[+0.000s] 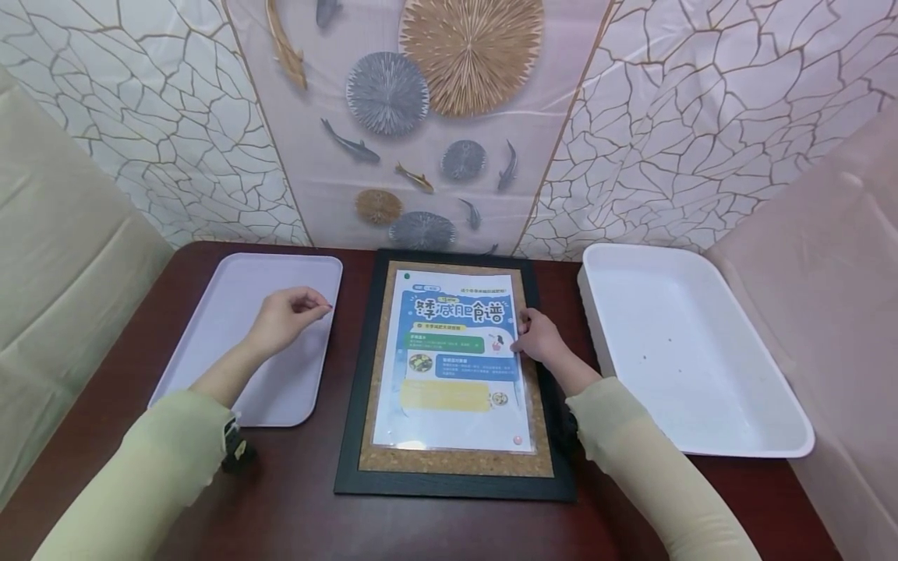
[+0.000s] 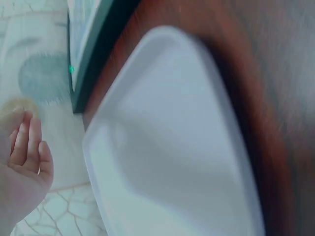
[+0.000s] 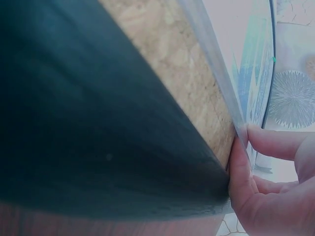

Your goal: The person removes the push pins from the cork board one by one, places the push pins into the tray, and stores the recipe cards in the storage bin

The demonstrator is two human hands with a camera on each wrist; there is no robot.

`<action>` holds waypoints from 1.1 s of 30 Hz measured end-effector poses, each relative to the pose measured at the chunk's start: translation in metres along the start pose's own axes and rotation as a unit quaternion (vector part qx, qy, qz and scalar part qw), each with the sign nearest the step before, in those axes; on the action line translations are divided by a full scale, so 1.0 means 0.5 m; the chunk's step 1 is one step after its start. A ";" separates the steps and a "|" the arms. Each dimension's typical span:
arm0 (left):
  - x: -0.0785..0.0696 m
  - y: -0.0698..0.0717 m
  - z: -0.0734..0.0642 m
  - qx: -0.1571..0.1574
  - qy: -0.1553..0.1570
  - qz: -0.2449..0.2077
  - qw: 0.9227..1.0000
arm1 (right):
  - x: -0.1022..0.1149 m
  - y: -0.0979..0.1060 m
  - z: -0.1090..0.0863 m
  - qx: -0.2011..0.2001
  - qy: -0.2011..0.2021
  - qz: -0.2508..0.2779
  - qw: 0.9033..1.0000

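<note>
A laminated poster with blue, green and yellow blocks lies on a cork board in a black frame. A green push pin sits at its top left corner, a pink one at its bottom right. My right hand pinches the poster's right edge between thumb and fingers; in the right wrist view that edge stands slightly off the cork. Above the lilac tray, my left hand pinches what looks like a small red push pin, mostly hidden by the fingertips.
A deep white tray stands on the right, with a few tiny dark specks on its floor. The dark red table meets a patterned cloth backdrop behind; pale fabric hangs along both sides.
</note>
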State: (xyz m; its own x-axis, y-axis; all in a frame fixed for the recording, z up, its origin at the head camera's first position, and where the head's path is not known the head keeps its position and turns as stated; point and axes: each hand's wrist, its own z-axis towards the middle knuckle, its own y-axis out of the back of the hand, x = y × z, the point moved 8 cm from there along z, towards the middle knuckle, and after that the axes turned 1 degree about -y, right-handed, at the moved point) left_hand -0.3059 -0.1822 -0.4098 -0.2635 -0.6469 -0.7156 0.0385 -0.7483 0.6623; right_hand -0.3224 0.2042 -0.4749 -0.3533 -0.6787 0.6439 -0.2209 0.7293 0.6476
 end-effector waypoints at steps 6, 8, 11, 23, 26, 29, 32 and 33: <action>0.039 0.034 0.025 -0.062 0.035 0.004 0.997 | -0.001 0.004 -0.002 0.001 0.003 0.007 1.000; 0.049 0.041 0.031 -0.077 0.048 0.012 0.996 | -0.001 0.005 -0.002 -0.001 0.003 0.004 1.000; 0.064 0.048 0.037 -0.090 0.070 0.022 0.993 | 0.001 0.006 -0.003 -0.004 0.004 -0.003 1.000; 0.143 0.044 0.055 -0.090 0.172 0.034 0.980 | 0.003 0.001 -0.004 -0.005 -0.003 -0.013 1.000; 0.159 0.037 0.054 -0.082 0.193 0.035 0.977 | 0.002 0.000 -0.003 -0.007 -0.001 -0.014 1.000; 0.173 0.029 0.053 -0.078 0.204 0.042 0.975 | 0.000 0.000 -0.002 -0.008 0.000 -0.015 1.000; 0.183 0.024 0.052 -0.078 0.211 0.044 0.973 | -0.001 0.000 0.001 -0.009 0.000 -0.018 1.000; 0.185 0.022 0.052 -0.078 0.213 0.044 0.973 | -0.002 0.000 0.002 -0.009 0.000 -0.018 1.000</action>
State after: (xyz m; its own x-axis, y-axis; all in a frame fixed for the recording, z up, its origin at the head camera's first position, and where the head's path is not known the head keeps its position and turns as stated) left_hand -0.3551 -0.2466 -0.4628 0.1696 -0.6867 -0.7069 0.1982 -0.6789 0.7070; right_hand -0.3231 0.2049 -0.4761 -0.3459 -0.7051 0.6191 -0.2168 0.7020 0.6784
